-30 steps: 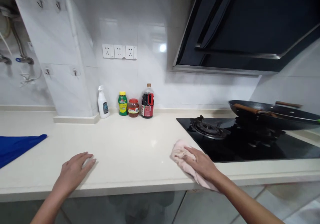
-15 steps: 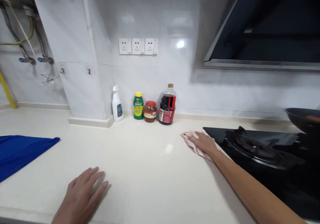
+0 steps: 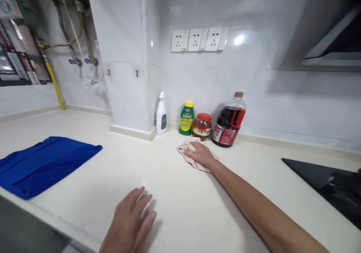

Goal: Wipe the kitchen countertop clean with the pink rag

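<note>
Head view: right hand (image 3: 200, 155) pressed flat on pink cloth (image 3: 189, 152), lying lengthwise upper-left to lower-right.

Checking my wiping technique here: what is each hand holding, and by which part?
The right hand presses flat on top of the pink cloth, fingers spread over its middle. The left hand holds nothing; it rests palm-down on the countertop.
</note>
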### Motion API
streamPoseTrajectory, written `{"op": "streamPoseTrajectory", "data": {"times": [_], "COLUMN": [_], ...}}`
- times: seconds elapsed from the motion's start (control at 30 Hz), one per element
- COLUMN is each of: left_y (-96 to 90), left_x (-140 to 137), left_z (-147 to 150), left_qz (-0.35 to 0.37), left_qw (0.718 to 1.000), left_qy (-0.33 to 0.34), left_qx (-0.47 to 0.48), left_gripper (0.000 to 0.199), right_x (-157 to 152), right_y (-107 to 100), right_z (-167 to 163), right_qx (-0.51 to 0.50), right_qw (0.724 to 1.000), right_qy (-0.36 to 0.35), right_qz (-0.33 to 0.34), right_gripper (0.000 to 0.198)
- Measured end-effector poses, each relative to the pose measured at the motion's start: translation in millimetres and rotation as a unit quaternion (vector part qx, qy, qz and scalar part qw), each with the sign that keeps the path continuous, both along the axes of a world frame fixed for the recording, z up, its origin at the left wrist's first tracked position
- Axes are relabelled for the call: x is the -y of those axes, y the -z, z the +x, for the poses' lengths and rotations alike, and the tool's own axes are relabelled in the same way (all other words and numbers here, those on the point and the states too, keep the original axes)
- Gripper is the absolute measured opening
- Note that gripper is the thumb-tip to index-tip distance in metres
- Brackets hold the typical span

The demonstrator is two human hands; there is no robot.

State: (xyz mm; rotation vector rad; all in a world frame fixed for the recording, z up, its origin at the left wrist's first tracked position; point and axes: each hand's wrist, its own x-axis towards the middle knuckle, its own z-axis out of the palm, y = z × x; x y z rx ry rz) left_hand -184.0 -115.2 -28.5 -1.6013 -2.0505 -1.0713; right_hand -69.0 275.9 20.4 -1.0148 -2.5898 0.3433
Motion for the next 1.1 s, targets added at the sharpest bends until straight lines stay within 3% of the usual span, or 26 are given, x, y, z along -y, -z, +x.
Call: {"op": "streamPoseTrajectory", "data": {"times": [0.13, 0.27, 0.4, 0.57, 0.67, 0.77, 0.83, 0.93, 1.03, 1.1], "left_y": [0.6, -11.2, -25.5, -31.3, -36.2, -46.6, -54.9, -65.9, -72.0, -72.8], "left_x": [-1.1, 2.3, 10.6, 15.5, 22.0, 35.1, 44.4, 53.0, 52.8, 47.8], "left_z": [6.1, 9.0, 10.4, 8.0, 6.9, 9.4, 13.0, 21.1, 31.0, 35.6], "left_qz": [0.05, 0.096, 0.132, 0.18, 0.112, -0.016, -0.098, -0.202, -0.274, -0.295], "left_qw": [0.995, 0.979, 0.957, 0.938, 0.959, 0.982, 0.982, 0.967, 0.947, 0.936], "left_qy": [-0.052, -0.088, -0.107, -0.126, -0.127, -0.076, -0.045, -0.062, -0.121, -0.155], "left_qx": [0.072, 0.157, 0.235, 0.267, 0.226, 0.171, 0.157, 0.141, 0.118, 0.112], "left_gripper": [0.047, 0.05, 0.046, 0.044, 0.048, 0.055, 0.063, 0.073, 0.083, 0.084], "right_x": [41.7, 103.3, 172.1, 246.1, 276.4, 291.6, 293.8, 285.3, 257.1, 225.0], "right_y": [-4.4, -7.2, -5.1, 2.0, 7.0, 11.5, 11.8, 7.4, 3.4, 6.6], "right_z": [-61.5, -96.4, -103.8, -84.8, -65.2, -47.2, -35.6, -6.9, 54.6, 119.8], "right_qx": [-0.013, -0.016, -0.022, -0.062, -0.099, -0.143, -0.18, -0.182, -0.109, -0.067], "right_qw": [0.997, 0.985, 0.961, 0.915, 0.884, 0.884, 0.887, 0.885, 0.906, 0.929], "right_qy": [-0.071, -0.168, -0.275, -0.399, -0.457, -0.444, -0.425, -0.425, -0.408, -0.356], "right_qz": [-0.012, -0.02, -0.017, 0.004, 0.012, 0.004, -0.024, -0.051, 0.018, 0.077], "right_gripper": [0.078, 0.07, 0.067, 0.062, 0.056, 0.059, 0.065, 0.07, 0.062, 0.053]}}
